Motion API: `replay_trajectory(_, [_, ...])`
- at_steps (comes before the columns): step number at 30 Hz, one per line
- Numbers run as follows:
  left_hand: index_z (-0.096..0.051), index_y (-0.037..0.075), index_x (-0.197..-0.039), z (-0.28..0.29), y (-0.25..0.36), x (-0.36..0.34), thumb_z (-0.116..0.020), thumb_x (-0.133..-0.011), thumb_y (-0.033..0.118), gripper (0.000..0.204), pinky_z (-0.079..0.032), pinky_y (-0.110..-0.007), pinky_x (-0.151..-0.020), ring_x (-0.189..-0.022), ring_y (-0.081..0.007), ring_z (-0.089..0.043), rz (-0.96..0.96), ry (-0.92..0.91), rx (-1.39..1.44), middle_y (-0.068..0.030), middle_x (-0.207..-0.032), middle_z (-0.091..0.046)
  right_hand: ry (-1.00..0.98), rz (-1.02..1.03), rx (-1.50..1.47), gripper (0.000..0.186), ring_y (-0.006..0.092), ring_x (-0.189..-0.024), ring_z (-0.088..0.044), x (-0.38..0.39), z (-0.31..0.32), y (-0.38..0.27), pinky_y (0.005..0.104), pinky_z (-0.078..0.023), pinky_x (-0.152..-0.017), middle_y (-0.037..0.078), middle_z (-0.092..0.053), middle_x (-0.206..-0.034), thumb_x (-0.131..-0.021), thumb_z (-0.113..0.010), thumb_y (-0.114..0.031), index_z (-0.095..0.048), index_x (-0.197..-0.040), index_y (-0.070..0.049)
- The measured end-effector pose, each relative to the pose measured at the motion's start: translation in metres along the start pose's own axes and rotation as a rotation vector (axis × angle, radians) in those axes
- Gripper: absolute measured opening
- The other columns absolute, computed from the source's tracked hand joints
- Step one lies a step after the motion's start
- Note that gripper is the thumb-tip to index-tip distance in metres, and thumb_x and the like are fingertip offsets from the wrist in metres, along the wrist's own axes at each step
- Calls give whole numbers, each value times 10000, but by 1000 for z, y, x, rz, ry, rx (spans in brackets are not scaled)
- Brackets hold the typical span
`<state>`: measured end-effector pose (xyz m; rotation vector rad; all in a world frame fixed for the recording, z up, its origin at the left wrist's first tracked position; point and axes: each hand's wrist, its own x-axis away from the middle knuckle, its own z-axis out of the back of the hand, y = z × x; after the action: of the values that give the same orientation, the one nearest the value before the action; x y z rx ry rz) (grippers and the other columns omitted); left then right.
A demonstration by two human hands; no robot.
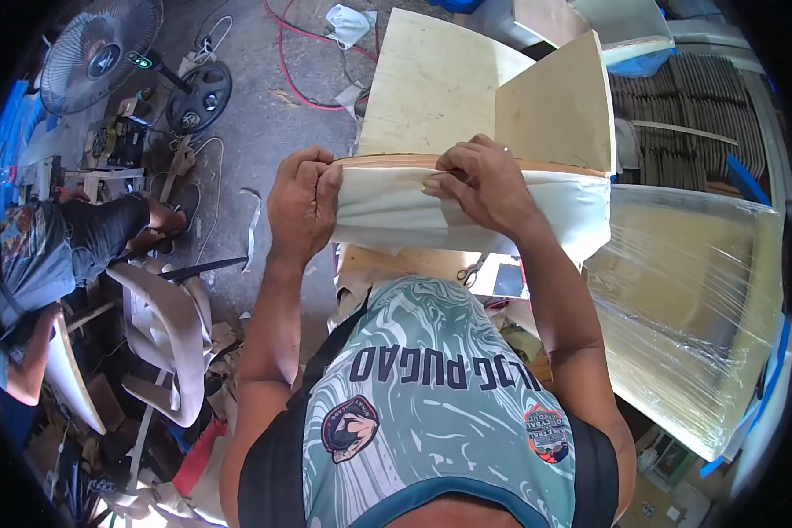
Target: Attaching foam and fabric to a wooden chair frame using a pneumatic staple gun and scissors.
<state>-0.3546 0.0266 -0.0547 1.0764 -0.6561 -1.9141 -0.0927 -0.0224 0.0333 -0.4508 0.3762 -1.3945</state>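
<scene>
A pale plywood frame (440, 79) with an upright plywood panel (554, 106) at its right stands in front of me. White fabric (396, 216) covers its near side, with a wood-coloured edge showing along the top. At the left end, my left hand (304, 204) is closed around the fabric-covered edge, thumb on the near side. Farther right, my right hand (486, 183) pinches the fabric's upper margin against that edge, fingers curled over the top. Below the fabric, scissors (468, 275) lie on the wooden work surface beside a dark flat rectangle (508, 280).
At right is a plastic-wrapped panel (678, 290), with stacked dark ribbed pieces (691, 110) behind it. A fan (106, 62), a red hose (282, 62) and a white chair (163, 334) are leftward. Another person's legs (106, 224) show at far left.
</scene>
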Motion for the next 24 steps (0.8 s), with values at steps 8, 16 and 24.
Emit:
replay_trajectory(8, [-655, 86, -1100, 9, 5, -5, -802, -803, 254, 372, -483, -436, -917, -1117, -324, -570, -188, -100, -96, -126, -1247, -598, -56, 120, 86, 209, 309, -797, -598, -7, -1, 12, 419, -499, -740, 120, -675, -779, -907, -689, -217, -692, -841, -19])
replay_trajectory(16, [-654, 100, -870, 6, 12, -20, -749, -852, 289, 212, -460, -420, -776, -919, -247, -576, -319, -114, -257, -37, -945, -606, 25, 63, 187, 192, 317, -824, -598, -7, -10, 1, 435, -491, -760, 124, -661, -822, -923, -675, -210, -688, -882, -23])
replay_trajectory(24, [-613, 52, -890, 0, 20, -24, -709, -901, 165, 149, -536, -426, -733, -868, -315, -630, -161, -132, -228, -108, -953, -624, 154, 235, 112, 242, 312, -934, -601, -11, -33, -19, 451, -483, -811, 102, -647, -989, -837, -753, -187, -674, -1037, -76])
